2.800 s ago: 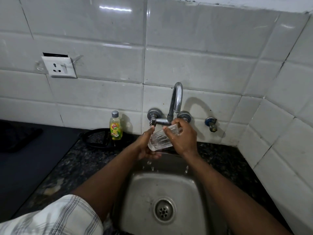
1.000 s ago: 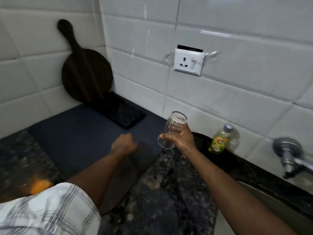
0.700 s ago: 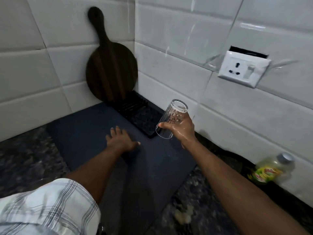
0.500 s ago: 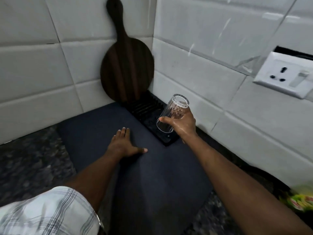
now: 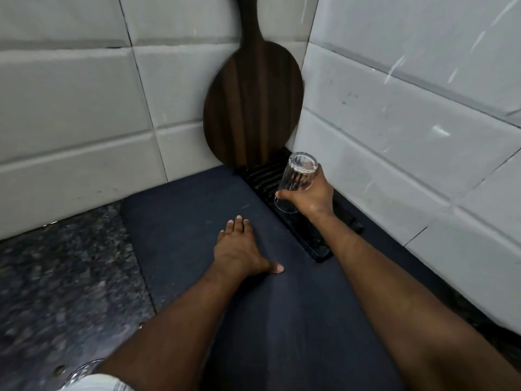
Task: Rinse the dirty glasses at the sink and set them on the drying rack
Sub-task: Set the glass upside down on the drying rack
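Two bare hands reach over a dark blue mat (image 5: 180, 221) in a tiled corner. The right hand (image 5: 308, 197) is wrapped round a clear glass (image 5: 296, 182), thumb across the near side and fingers hidden behind it. The glass is tipped, its thick base up and away, its open mouth down toward the person. It hangs over the black ribbed rack (image 5: 307, 238); whether the lower rim touches the rack cannot be told, since the clear wall blends with the dark ribs beneath. The hand looks wet.

The left hand (image 5: 239, 248) lies flat and open on the mat, palm down, fingers together and pointing away, thumb spread to the right. It holds nothing. It sits just left of the rack and near the glass, but apart from both.

The rack runs along the right wall, partly covered by the right wrist and forearm. At its far end a round dark wooden board (image 5: 252, 105) leans upright in the corner, the top of its handle cut off by the frame. Left of the mat is speckled stone counter (image 5: 64, 280), blurred. At the bottom edge a pale checked sleeve (image 5: 95, 384) and a faint glassy rim (image 5: 81, 371) just above it are cut off and too unclear to make out. White tiles (image 5: 394, 114) on the right carry streaky reflections.
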